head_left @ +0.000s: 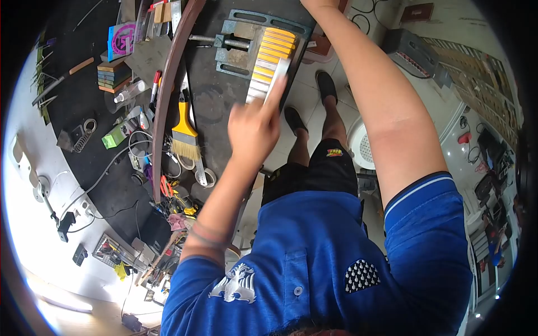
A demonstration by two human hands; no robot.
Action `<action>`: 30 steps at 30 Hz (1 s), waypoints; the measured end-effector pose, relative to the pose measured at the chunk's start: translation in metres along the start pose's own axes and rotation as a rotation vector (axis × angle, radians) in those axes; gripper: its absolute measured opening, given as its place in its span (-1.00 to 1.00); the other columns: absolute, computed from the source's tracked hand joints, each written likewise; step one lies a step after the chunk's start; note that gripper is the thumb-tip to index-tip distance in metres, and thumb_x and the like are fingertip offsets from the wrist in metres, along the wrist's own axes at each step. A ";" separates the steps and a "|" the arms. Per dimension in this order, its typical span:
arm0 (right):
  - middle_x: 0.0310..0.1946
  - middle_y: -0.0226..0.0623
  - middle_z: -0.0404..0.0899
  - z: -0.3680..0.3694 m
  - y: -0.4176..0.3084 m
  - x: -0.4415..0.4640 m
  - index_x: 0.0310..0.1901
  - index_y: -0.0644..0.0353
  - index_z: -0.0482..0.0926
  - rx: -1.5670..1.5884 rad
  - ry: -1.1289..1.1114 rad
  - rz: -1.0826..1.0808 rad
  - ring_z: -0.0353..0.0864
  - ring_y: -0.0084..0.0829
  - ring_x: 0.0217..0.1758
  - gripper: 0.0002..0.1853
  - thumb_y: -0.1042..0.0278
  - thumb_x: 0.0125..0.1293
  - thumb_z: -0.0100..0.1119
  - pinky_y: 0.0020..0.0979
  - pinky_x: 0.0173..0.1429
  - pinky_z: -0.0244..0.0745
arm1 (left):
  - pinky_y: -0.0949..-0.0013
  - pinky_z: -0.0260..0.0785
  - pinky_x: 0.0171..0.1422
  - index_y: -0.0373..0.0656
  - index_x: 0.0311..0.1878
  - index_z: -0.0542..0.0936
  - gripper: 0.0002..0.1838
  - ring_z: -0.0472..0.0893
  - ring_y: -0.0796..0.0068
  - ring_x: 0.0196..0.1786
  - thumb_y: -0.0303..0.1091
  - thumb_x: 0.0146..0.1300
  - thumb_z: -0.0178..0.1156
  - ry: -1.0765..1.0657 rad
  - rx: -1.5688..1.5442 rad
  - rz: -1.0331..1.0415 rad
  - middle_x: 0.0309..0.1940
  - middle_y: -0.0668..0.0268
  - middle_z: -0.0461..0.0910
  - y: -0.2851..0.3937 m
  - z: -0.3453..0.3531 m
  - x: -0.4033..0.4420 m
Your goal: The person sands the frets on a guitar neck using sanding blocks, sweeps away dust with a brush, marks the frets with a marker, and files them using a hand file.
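the nearer left hand (253,130) has fingers closed on a pale strip (280,73) by the striped yellow board (276,43), which runs long, near to far, ahead; the right hand's (320,3) cut-off fingers i cannot tell.

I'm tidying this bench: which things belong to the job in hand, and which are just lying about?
In the job:
yellow striped piece
vise
pale strip in the left hand

Lying about, apparently:
yellow-handled brush
clear bottle
green box
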State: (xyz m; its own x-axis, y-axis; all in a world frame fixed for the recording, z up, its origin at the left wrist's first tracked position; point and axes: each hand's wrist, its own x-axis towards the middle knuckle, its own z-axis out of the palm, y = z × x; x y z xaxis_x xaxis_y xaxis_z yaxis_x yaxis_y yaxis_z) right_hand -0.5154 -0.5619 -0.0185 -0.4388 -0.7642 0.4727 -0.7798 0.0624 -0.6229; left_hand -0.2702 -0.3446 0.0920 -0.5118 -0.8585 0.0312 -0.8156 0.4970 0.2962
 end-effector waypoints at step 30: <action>-0.23 -0.15 0.68 -0.099 -0.109 -0.043 -0.15 0.14 0.62 0.542 -0.541 -0.262 0.71 -0.01 -0.12 -0.90 0.41 0.41 0.13 -0.04 -0.03 0.57 | -0.01 0.53 -0.13 -0.22 -0.45 0.72 -0.78 0.69 -0.05 -0.45 -0.25 0.16 0.38 0.209 -0.033 -0.012 -0.53 0.09 0.70 -0.007 0.019 0.106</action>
State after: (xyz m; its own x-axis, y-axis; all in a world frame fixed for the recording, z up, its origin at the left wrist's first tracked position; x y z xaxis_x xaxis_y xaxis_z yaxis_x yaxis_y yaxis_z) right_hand -0.4560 -0.4728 0.0907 0.1133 -0.9244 0.3642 -0.4419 -0.3752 -0.8149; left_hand -0.3240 -0.4368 0.0751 -0.4318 -0.8737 0.2241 -0.8103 0.4849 0.3291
